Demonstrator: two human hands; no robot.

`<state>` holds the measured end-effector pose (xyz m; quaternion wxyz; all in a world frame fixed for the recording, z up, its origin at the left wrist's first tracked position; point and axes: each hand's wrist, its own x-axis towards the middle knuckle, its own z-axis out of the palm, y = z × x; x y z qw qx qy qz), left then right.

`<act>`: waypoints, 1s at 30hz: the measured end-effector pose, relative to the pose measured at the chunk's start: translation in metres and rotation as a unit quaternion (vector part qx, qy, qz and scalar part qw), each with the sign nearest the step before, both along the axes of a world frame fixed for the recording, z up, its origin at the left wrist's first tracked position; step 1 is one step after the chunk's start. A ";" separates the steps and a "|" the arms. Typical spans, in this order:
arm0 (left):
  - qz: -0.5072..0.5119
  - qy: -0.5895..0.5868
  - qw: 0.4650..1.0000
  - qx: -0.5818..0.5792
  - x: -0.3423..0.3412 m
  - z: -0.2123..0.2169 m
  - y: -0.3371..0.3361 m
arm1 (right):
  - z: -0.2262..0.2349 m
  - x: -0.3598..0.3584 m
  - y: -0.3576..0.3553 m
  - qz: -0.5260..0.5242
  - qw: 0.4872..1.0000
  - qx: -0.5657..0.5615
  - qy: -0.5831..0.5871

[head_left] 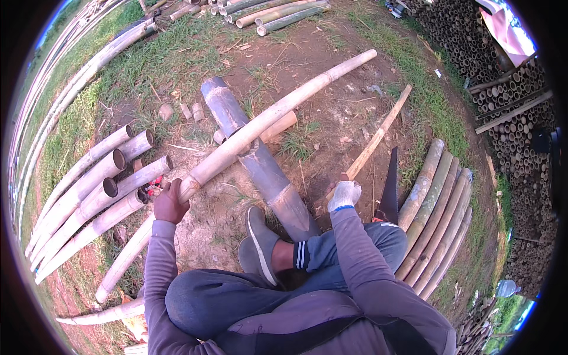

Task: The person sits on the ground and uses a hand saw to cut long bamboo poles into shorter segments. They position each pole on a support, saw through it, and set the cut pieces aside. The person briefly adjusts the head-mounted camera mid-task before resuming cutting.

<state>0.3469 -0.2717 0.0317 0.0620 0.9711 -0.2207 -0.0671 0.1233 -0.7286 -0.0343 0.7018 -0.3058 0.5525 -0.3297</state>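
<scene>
My bare left hand (171, 202) is closed around a long pale bamboo pole (272, 120), which slants from the lower left to the upper right. The pole rests across a thick greyish bamboo log (269, 174) on the ground, where a notch shows in the log. In a white glove, my right hand (344, 194) grips the near end of a narrow light-brown stick (381, 134), which points away to the upper right. Just right of that hand, a handsaw (389, 189) stands with its dark blade upward beside my right knee; its handle is mostly hidden.
Several cut bamboo poles (89, 204) lie at left, and several more (435, 219) at right. Bamboo lengths (290, 18) lie at the far side. A large bamboo stack (515, 118) rises at far right. A short bamboo piece (281, 127) lies under the long pole.
</scene>
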 end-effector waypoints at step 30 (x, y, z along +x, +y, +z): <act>0.026 -0.053 0.997 -0.041 -0.012 -0.042 0.056 | 0.044 0.033 0.070 0.300 0.930 0.075 -0.196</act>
